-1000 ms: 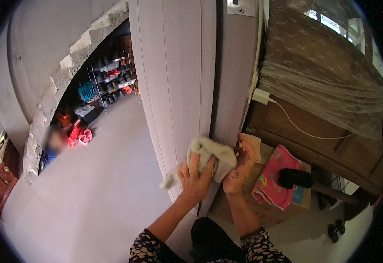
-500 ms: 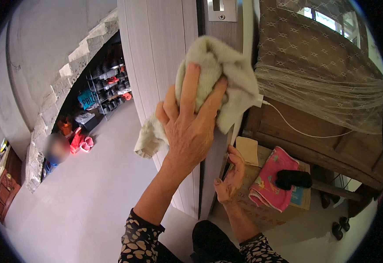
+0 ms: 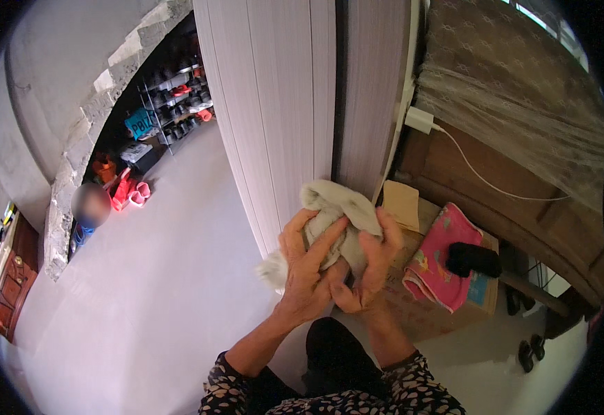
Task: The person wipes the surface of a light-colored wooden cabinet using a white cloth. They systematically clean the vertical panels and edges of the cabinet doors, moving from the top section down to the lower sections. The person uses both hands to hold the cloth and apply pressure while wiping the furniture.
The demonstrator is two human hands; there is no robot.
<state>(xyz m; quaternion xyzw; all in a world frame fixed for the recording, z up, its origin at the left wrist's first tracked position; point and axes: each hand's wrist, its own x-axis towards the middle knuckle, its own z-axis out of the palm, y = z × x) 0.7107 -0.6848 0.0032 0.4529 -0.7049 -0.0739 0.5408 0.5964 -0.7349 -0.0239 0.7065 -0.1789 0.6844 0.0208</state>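
A crumpled off-white cloth (image 3: pixel 335 197) is bunched between my two hands, low in front of the door edge. My left hand (image 3: pixel 307 270) has its fingers pressed into the cloth from the left, and a loose end hangs out beside that wrist. From the right, my right hand (image 3: pixel 372 266) curls its fingers round the cloth's other side. Behind them rises the pale wood-grain door (image 3: pixel 281 104), with a dark strip along its edge and the frame (image 3: pixel 371 90) beside it.
At right, a cardboard box (image 3: pixel 413 311) bears a folded pink cloth (image 3: pixel 444 259) and a black fuzzy item (image 3: pixel 473 259). A white charger (image 3: pixel 419 120) with a cable hangs by a wooden panel (image 3: pixel 496 173). Far left, a shoe rack (image 3: pixel 177 104) stands beneath concrete stairs (image 3: pixel 101 97), near a person with a blurred face.
My left hand has come down from high on the door edge with the cloth. My right hand, empty before, now grips the cloth too. The view has tilted lower.
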